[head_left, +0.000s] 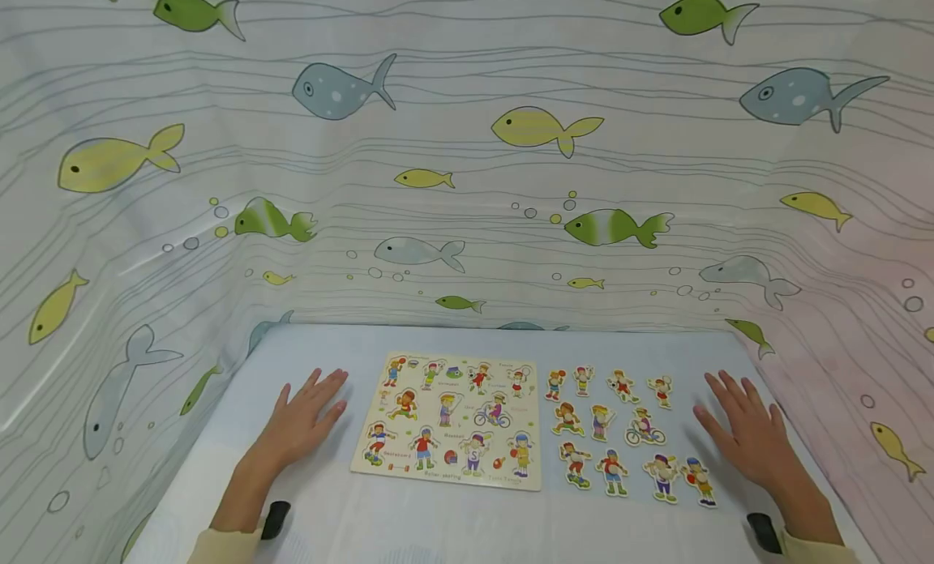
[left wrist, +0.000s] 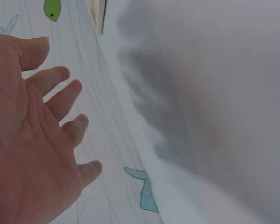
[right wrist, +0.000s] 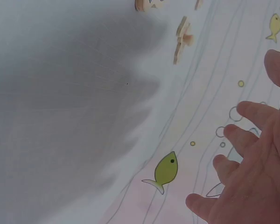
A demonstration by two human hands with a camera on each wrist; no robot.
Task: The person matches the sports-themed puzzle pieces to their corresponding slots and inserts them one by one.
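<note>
A wooden puzzle board (head_left: 460, 418) with printed children playing sports lies mid-table. To its right, several loose cut-out figure pieces are laid out in rows, among them a cyclist piece (head_left: 644, 428), a tennis player piece (head_left: 661, 390) and a basketball player piece (head_left: 700, 481). My left hand (head_left: 302, 418), fingers spread and holding nothing, is left of the board. On the far side, my right hand (head_left: 747, 430) is likewise spread and bare, to the right of the pieces. In the wrist views the left palm (left wrist: 32, 135) and right palm (right wrist: 256, 182) face the table, shadows below them.
A pale table (head_left: 321, 515) carries everything. Behind it and along both sides hangs a white curtain (head_left: 467, 207) printed with fish and wavy lines. Dark wrist straps (head_left: 276, 520) show near the cream sleeves (head_left: 226, 546).
</note>
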